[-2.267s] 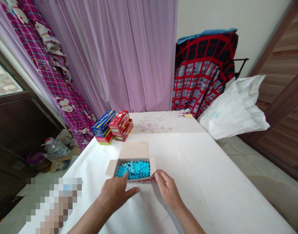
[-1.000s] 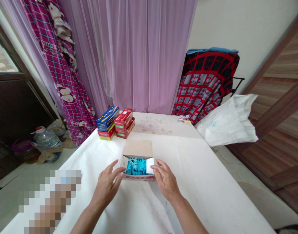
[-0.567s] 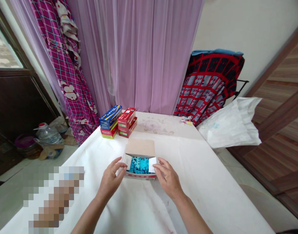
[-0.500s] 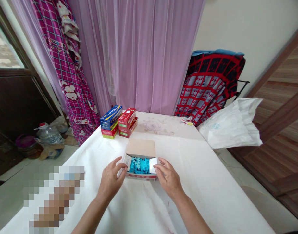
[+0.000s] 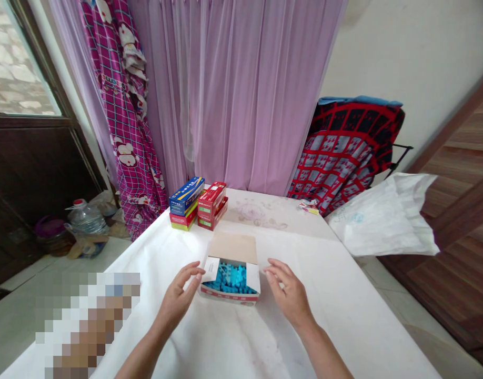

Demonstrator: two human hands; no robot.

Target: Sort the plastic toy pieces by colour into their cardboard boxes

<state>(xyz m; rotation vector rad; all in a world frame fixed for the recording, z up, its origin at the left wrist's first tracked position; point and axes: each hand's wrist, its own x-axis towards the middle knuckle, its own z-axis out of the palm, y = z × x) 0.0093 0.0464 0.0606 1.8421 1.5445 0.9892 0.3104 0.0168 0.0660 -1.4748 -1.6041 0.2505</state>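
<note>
A small cardboard box (image 5: 229,298) stands on the white-covered table with its lid raised at the back and its side flaps folded in. Inside lie several blue plastic pieces (image 5: 234,276), toothed along their edges, partly under the flaps. My left hand (image 5: 182,287) is at the box's left side, fingers apart, the tips close to the left flap; whether they touch it I cannot tell. To the right of the box, a small gap away, my right hand (image 5: 289,289) hovers with its fingers apart and nothing in them.
Behind the box, a blue box (image 5: 186,196) and red boxes (image 5: 212,201) are stacked in twos. A small wrapper (image 5: 309,207) lies at the table's far right. The white bag (image 5: 383,218) is by the right edge. On the left, part of the view is pixelated.
My right hand has come away from the right flap and moved right. My left fingers have loosened at the left flap. The whole view has shifted slightly.
</note>
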